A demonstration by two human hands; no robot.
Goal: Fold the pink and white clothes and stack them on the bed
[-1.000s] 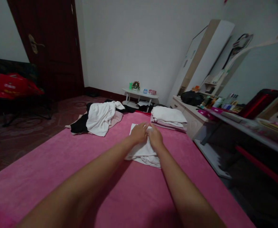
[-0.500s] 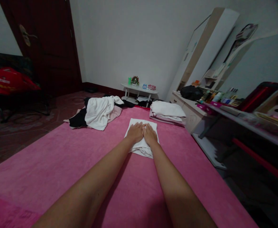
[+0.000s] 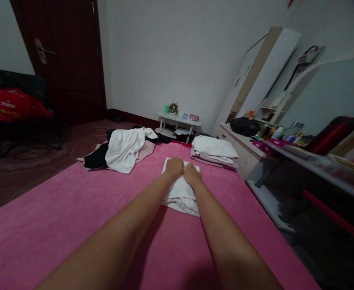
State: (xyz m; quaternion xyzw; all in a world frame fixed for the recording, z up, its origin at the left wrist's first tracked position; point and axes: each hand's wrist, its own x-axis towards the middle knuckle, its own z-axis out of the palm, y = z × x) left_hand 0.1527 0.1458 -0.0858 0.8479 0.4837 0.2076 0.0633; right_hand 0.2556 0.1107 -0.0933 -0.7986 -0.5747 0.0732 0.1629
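Observation:
A white folded garment (image 3: 181,193) lies on the pink bed cover (image 3: 104,201) in front of me, with loose, bunched layers at its near edge. My left hand (image 3: 174,168) rests on its far part, fingers curled down onto the fabric. Close beside it, touching at the thumb side, my right hand (image 3: 192,174) is also curled over the garment's far right part. My fingertips are mostly hidden behind the knuckles. Farther right sits a folded stack of white and pale pink clothes (image 3: 215,149).
To the far left lies a loose heap of white, black and pink clothes (image 3: 125,149). A small white table (image 3: 177,117) stands beyond the bed. A dressing table (image 3: 246,149) with bottles and a desk (image 3: 316,169) line the right side. A red bag (image 3: 13,105) is at left.
My fingers, flat and stretched out before, are now bent onto the garment near its far edge. The view has tilted up slightly, and the clothes stay where they were.

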